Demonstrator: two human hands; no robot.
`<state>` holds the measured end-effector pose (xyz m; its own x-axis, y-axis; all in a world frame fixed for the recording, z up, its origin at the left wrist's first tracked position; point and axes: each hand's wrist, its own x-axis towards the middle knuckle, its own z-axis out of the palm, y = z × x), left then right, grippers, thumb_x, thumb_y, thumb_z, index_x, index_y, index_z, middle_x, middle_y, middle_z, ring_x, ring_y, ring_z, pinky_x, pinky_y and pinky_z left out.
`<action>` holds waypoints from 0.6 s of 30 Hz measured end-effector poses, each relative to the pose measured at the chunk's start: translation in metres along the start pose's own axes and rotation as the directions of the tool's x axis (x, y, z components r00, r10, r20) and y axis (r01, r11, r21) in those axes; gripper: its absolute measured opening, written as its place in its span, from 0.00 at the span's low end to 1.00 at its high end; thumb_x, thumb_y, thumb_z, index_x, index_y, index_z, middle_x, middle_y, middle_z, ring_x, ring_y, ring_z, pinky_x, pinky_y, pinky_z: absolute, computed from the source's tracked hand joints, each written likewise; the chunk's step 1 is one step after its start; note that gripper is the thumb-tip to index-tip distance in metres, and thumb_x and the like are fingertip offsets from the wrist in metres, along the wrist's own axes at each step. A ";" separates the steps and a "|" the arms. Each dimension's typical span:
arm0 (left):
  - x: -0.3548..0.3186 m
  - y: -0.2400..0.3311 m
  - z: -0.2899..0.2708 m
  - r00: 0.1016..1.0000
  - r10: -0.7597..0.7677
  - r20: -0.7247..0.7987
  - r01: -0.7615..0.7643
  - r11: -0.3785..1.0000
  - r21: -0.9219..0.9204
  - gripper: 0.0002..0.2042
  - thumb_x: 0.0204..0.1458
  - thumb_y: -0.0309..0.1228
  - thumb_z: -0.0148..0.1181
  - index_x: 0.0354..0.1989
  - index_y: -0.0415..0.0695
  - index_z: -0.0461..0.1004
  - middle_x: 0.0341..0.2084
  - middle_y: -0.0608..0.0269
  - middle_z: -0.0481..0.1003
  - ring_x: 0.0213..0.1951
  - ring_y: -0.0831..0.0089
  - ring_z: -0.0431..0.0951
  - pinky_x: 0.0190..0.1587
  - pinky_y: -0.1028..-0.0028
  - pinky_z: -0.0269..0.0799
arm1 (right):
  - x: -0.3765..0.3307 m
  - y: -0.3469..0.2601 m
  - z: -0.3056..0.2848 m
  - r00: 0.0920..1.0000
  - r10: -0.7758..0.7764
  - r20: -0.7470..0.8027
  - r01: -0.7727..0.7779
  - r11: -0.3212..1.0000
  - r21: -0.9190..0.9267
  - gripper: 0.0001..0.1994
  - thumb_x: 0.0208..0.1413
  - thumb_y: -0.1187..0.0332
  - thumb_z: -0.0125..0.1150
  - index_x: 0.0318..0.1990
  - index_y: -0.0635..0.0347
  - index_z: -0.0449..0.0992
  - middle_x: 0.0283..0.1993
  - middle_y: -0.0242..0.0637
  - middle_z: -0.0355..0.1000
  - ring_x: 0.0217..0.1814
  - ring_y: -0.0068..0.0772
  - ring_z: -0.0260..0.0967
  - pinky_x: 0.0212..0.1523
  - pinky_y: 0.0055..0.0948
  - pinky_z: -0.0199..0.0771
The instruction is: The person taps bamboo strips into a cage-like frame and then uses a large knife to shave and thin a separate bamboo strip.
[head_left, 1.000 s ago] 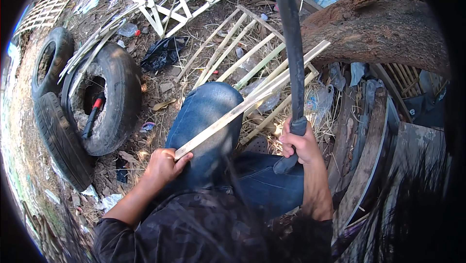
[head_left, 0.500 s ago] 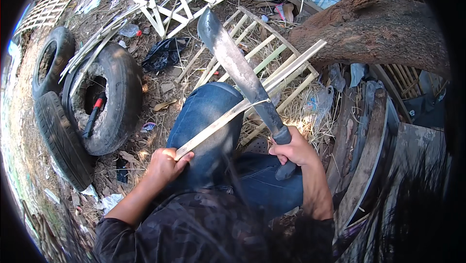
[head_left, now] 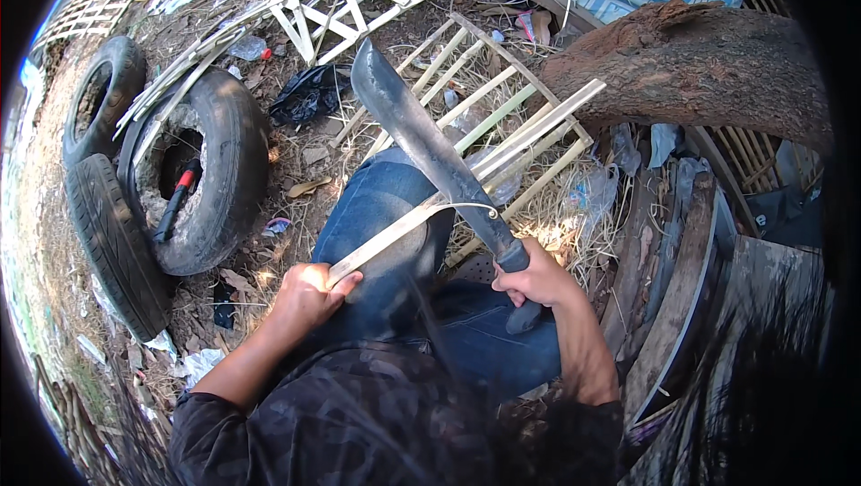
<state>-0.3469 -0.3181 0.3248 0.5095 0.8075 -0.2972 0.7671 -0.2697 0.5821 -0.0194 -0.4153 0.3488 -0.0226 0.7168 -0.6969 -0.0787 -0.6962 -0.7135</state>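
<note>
My left hand (head_left: 311, 296) is closed round the near end of a pale bamboo strip (head_left: 386, 244), which slants across my raised knee (head_left: 377, 195) toward the upper right. In my right hand (head_left: 536, 280) is the dark handle of a machete (head_left: 408, 118), its broad blade pointing to the upper left. The blade crosses the strip just beyond the knee. A thin shaving (head_left: 473, 205) curls off the strip there and bends over the blade to its right edge.
Old tyres (head_left: 224, 172) stand at left, with a red-and-black tool (head_left: 179, 195) inside one. A bamboo lattice (head_left: 502, 100) lies ahead, beside a thick tree trunk (head_left: 691, 69). Wooden planks (head_left: 677, 280) lie at right. A black plastic bag (head_left: 309, 96) is on the littered ground.
The machete blade has shifted toward me along the strip, and its tip has dropped to the left. The shaving has grown longer and curls more. My left hand keeps its grip.
</note>
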 end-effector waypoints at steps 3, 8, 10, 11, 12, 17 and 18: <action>0.000 -0.012 0.010 1.000 -0.021 -0.001 0.021 0.999 0.032 0.25 0.52 0.47 0.62 0.19 0.33 0.73 0.15 0.41 0.71 0.23 0.44 0.75 0.26 0.57 0.70 | -0.003 -0.005 0.003 0.996 -0.057 -0.066 0.053 0.997 -0.061 0.09 0.41 0.81 0.62 0.24 0.62 0.67 0.16 0.31 0.65 0.12 0.21 0.62 0.15 0.26 0.63; 0.005 0.000 0.006 0.986 -0.119 0.116 0.110 0.991 0.074 0.32 0.52 0.59 0.54 0.23 0.33 0.76 0.21 0.39 0.75 0.30 0.44 0.78 0.37 0.55 0.74 | -0.002 0.012 -0.002 0.968 -0.129 -0.217 0.131 0.991 -0.007 0.09 0.43 0.79 0.62 0.30 0.65 0.67 0.17 0.31 0.66 0.14 0.21 0.64 0.16 0.25 0.65; 0.005 0.004 0.005 0.991 -0.109 0.081 0.103 0.991 0.081 0.28 0.51 0.53 0.59 0.21 0.33 0.75 0.18 0.40 0.73 0.28 0.44 0.77 0.32 0.56 0.72 | -0.006 0.012 0.007 0.952 -0.120 -0.280 0.036 0.957 -0.289 0.07 0.42 0.77 0.61 0.28 0.65 0.68 0.16 0.30 0.65 0.13 0.22 0.64 0.15 0.26 0.64; 0.005 0.003 0.004 0.991 -0.111 0.076 0.105 0.991 0.079 0.28 0.51 0.53 0.59 0.21 0.33 0.75 0.18 0.40 0.73 0.28 0.44 0.77 0.32 0.56 0.72 | -0.008 0.018 0.013 0.966 -0.125 -0.226 0.049 0.948 -0.315 0.07 0.41 0.76 0.61 0.27 0.64 0.69 0.16 0.30 0.65 0.13 0.22 0.64 0.15 0.26 0.64; 0.004 0.003 0.003 0.990 -0.110 0.091 0.106 0.993 0.051 0.28 0.51 0.54 0.59 0.22 0.33 0.75 0.19 0.40 0.73 0.29 0.44 0.77 0.33 0.56 0.72 | -0.007 0.019 0.018 0.964 -0.117 -0.238 0.047 0.958 -0.282 0.07 0.41 0.77 0.62 0.27 0.64 0.68 0.16 0.31 0.66 0.13 0.22 0.64 0.15 0.26 0.64; 0.005 0.002 0.004 0.984 -0.113 0.137 0.105 0.993 0.062 0.36 0.52 0.62 0.51 0.23 0.32 0.76 0.23 0.38 0.75 0.32 0.44 0.78 0.39 0.55 0.74 | -0.009 0.022 0.016 0.983 -0.032 -0.183 0.003 0.987 -0.159 0.08 0.42 0.81 0.62 0.26 0.62 0.67 0.16 0.32 0.65 0.13 0.23 0.63 0.15 0.26 0.63; 0.005 0.003 0.002 0.978 -0.137 0.159 0.129 0.990 0.063 0.36 0.51 0.62 0.51 0.24 0.32 0.76 0.23 0.38 0.75 0.33 0.44 0.78 0.40 0.55 0.74 | -0.009 0.023 0.016 0.996 0.004 -0.088 -0.006 1.000 -0.020 0.09 0.41 0.82 0.61 0.25 0.62 0.67 0.16 0.32 0.64 0.13 0.23 0.62 0.15 0.27 0.63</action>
<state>-0.3409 -0.3159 0.3231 0.4550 0.7429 -0.4909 0.8492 -0.1961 0.4904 -0.0371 -0.4370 0.3403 0.0644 0.7080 -0.7032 -0.0586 -0.7008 -0.7109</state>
